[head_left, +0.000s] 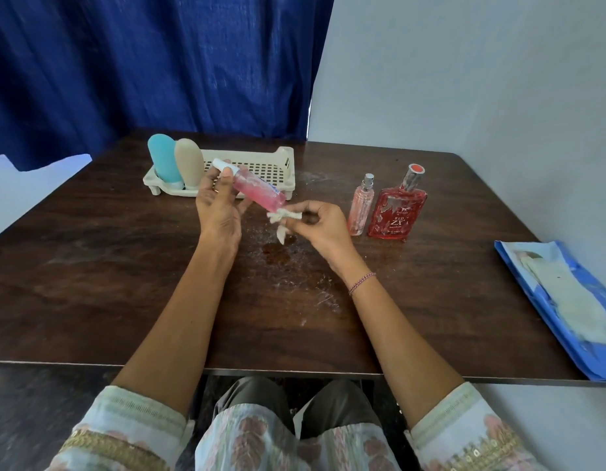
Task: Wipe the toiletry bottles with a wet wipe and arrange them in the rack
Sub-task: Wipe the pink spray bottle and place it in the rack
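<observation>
1. While five bottles show in all, the left hand [220,212] curls its fingers round one, a pink bottle [257,190] tilted above the counter [124,266].
2. The right hand [323,222] pinches one wet wipe [282,219] in its fingers, at that bottle's base.
3. One rack [260,168] holds two upright at its left end (a blue bottle [164,158], a beige bottle [189,161]).
4. Two stand further right: a slim spray bottle [361,209] beside a red perfume bottle [398,212].
5. One wipes packet [566,300] lies at the counter's right edge.

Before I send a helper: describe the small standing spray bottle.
On the brown table, right of the cream rack, two reddish bottles stand together. It is the slim pale-pink one with a silver sprayer, left of the wide red bottle.
</observation>
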The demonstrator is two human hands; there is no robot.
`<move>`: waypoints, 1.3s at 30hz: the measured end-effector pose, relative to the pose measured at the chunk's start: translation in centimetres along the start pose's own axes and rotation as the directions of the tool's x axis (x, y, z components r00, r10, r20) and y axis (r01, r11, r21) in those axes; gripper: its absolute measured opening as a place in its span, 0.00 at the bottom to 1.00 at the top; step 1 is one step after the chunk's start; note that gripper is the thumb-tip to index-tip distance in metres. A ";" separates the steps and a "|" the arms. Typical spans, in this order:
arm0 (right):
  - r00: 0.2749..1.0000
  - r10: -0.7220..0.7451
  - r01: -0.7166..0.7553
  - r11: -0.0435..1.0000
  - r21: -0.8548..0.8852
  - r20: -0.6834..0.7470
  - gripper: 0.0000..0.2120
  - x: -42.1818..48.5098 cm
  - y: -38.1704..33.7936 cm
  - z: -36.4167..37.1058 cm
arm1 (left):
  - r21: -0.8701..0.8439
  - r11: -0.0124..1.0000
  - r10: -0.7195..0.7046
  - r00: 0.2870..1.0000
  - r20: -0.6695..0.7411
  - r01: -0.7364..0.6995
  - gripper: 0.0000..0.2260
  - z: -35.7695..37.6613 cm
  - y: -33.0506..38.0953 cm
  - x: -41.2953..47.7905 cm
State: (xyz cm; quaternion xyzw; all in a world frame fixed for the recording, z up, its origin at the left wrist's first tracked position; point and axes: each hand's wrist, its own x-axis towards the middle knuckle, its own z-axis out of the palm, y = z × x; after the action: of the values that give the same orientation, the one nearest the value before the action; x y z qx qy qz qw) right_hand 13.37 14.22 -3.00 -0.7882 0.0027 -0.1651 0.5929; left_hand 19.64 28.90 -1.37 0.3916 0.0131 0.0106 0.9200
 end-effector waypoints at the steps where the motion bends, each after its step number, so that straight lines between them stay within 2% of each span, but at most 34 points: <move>1: 0.996 -0.083 0.087 0.972 -0.219 0.026 0.11 0.0 0.2 0.0 | 0.031 0.999 0.016 1.000 0.007 -0.017 0.16 0.0 0.0 0.1; 2: 0.988 -0.138 0.152 0.924 -0.350 0.067 0.11 0.0 0.2 0.2 | 0.058 0.998 0.034 0.999 0.013 -0.034 0.15 -0.1 0.0 0.1; 3: 0.981 -0.164 0.193 0.894 -0.405 0.106 0.11 -0.2 0.0 0.3 | 0.083 0.995 0.050 0.999 0.021 -0.051 0.14 -0.2 -0.1 0.2; 9: 0.947 -0.234 0.312 0.828 -0.466 0.218 0.16 -0.7 0.2 -0.1 | 0.180 0.976 0.114 0.991 0.067 -0.124 0.15 -0.2 -0.6 0.0; 11: 0.949 -0.251 0.311 0.849 -0.427 0.192 0.15 -0.7 0.0 -0.1 | 0.193 0.971 0.130 0.988 0.078 -0.143 0.15 -0.3 -0.5 0.0; 14: 0.943 -0.326 0.326 0.877 -0.353 0.061 0.09 -0.7 -0.3 -0.3 | 0.220 0.961 0.148 0.982 0.114 -0.170 0.13 -0.1 -0.5 -0.1; 17: 0.922 -0.384 0.344 0.873 -0.346 -0.054 0.10 -0.7 0.1 0.0 | 0.254 0.948 0.165 0.977 0.132 -0.194 0.13 0.0 -0.9 -0.7; 22: 0.916 -0.398 0.382 0.818 -0.430 0.055 0.23 0.0 -0.1 2.2 | 0.353 0.890 0.254 0.957 0.142 -0.289 0.11 -0.2 -0.7 -1.1; 25: 0.924 -0.379 0.361 0.812 -0.459 0.056 0.27 1.4 -0.7 2.6 | 0.407 0.857 0.289 0.949 0.127 -0.315 0.13 0.1 -0.2 -1.1; 31: 0.898 -0.434 0.342 0.792 -0.506 -0.072 0.17 3.1 -1.0 3.9 | 0.468 0.809 0.328 0.934 0.143 -0.356 0.15 0.1 -0.1 -1.5; 33: 0.895 -0.436 0.340 0.806 -0.485 -0.096 0.17 3.6 -1.1 4.2 | 0.468 0.801 0.329 0.927 0.179 -0.375 0.14 -0.2 0.0 -1.4; 37: 0.900 -0.425 0.339 0.820 -0.461 -0.094 0.18 4.6 -1.0 4.5 | 0.535 0.788 0.237 0.952 0.192 -0.304 0.16 -1.0 -0.2 -1.1; 39: 0.912 -0.398 0.325 0.850 -0.414 -0.101 0.18 5.2 -1.2 5.2 | 0.567 0.770 0.223 0.956 0.189 -0.292 0.13 -1.7 0.0 -0.7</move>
State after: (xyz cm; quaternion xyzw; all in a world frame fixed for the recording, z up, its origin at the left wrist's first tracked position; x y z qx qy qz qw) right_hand 19.42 18.44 -1.83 -0.8574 -0.0592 -0.3420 0.3801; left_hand 18.87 30.15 -2.52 0.6555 -0.0891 0.1104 0.7417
